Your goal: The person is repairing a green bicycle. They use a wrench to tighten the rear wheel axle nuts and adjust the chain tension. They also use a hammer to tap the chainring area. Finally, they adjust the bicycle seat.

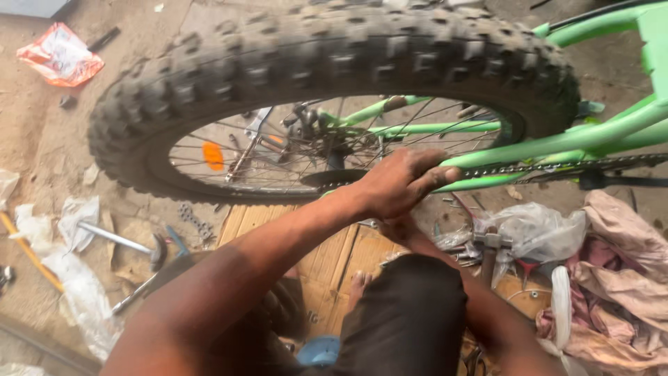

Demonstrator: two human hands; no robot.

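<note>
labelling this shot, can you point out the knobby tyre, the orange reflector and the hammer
knobby tyre [334, 52], head view, top tread
orange reflector [213, 155], head view, its middle, among the spokes
hammer [115, 238], head view, metal handle

One knobby tyre [334, 56], one orange reflector [213, 156], one hammer [125, 244] — two hands [396, 184].

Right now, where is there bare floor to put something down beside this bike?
Bare floor lies upper left, between the orange bag and the tyre. The cardboard under the wheel is partly free. Right is crowded: rags, plastic bag. Lower left holds a hammer and plastic scraps.
</note>
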